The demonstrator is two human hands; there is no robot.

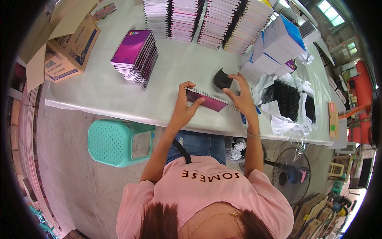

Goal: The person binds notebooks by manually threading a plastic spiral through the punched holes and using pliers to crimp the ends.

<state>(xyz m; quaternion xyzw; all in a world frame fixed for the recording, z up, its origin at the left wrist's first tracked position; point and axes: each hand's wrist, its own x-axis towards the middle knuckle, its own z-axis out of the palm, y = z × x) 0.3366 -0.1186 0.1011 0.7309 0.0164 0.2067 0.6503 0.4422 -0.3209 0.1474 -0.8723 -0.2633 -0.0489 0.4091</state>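
Note:
My left hand [187,105] grips a purple spiral notebook [211,103] at its left end, thumb on the cover and fingers behind it. The notebook is tilted above the table, and its metal coil [218,98] runs along the far edge and past the cover on the right. My right hand [242,95] is at that coil end, thumb and forefinger apart; whether its other fingers touch the coil is hidden. Just beyond its fingertips stands a curved black piece [222,79]. A blue-handled tool [243,118] lies partly hidden beside my right wrist.
Stacked purple notebooks [133,49] stand at left, beside an open cardboard box [71,47]. Tall piles of bound books [183,20] line the far side. At right are blue-covered stacks [278,40] and black coils [282,99] on crumpled paper. A green stool [109,142] and a fan [290,175] flank me.

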